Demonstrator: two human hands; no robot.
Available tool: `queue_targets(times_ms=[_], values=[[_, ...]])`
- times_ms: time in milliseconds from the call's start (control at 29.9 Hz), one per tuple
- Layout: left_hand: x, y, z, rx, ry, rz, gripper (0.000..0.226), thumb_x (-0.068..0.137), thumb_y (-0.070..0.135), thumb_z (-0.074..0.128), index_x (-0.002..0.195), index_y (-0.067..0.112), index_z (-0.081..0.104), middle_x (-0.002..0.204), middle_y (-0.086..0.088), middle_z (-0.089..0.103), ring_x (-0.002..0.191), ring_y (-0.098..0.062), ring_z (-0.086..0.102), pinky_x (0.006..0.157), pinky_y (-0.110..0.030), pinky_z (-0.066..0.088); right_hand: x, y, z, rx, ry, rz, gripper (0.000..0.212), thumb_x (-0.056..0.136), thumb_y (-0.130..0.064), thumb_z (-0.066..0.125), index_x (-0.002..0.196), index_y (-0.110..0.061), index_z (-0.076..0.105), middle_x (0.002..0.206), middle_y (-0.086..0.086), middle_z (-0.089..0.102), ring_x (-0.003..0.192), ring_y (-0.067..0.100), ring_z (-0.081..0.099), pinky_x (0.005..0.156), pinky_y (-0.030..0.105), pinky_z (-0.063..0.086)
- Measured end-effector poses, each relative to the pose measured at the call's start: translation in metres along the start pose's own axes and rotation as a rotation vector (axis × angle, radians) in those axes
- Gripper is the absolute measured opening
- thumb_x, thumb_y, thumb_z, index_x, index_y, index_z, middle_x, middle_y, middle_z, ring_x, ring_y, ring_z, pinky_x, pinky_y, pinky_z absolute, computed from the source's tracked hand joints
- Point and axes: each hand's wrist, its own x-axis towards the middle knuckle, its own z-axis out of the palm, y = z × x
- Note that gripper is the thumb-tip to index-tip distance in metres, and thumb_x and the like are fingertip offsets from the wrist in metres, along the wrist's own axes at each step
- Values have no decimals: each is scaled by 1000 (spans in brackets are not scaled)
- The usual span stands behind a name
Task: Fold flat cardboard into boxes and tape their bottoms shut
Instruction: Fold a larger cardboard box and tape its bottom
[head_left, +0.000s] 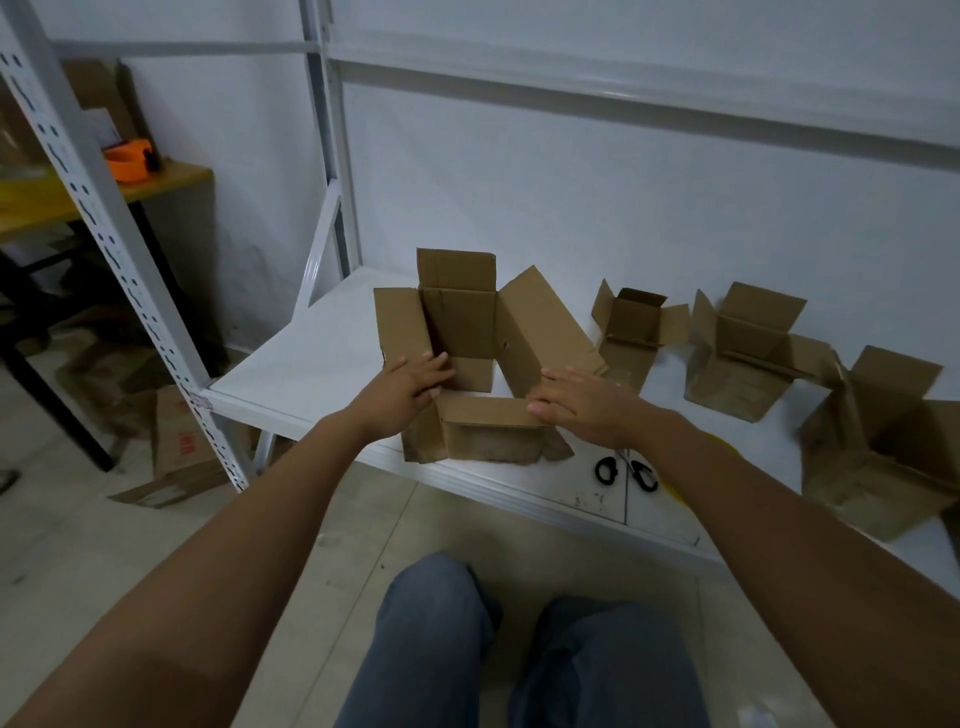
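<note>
A brown cardboard box (467, 332) stands open on the white shelf (311, 358) right in front of me, its four flaps spread outward. My left hand (410, 382) rests flat against the left flap and the box's near left corner, fingers extended. My right hand (582, 402) lies flat on the near right corner, touching the near flap and the base of the right flap. Neither hand wraps around the cardboard. The near flap (488, 413) leans toward me over the shelf edge.
Three more open boxes (631, 332) (748, 353) (883, 447) stand to the right on the shelf. Black-handled scissors (626, 473) lie near the shelf's front edge. An orange tape dispenser (130, 161) sits on a table at far left. Flat cardboard (182, 452) lies on the floor.
</note>
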Motion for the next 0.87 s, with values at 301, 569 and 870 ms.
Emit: queue_targets(times_ms=[301,569,870], values=[[5,9,9,-400,112,-156,51,101,47,18,150,33,17,154,4,31,144,-18,25,120,-44,15,20,6,-8,-31,89,68,51,91,-61,41,122,-25,61,111,0,61,105,19,56,79,28,41],[13,16,19,-439,229,-242,57,85,74,10,140,58,13,152,4,35,142,-25,29,116,-51,24,47,3,12,561,481,200,38,78,-52,68,97,-20,59,85,-7,60,79,10,57,63,17,40],[28,28,32,-290,361,-356,62,97,52,34,151,36,9,150,2,40,138,-27,33,110,-49,33,78,5,36,327,511,251,79,91,-54,49,152,-19,12,158,3,19,143,23,22,114,41,21]])
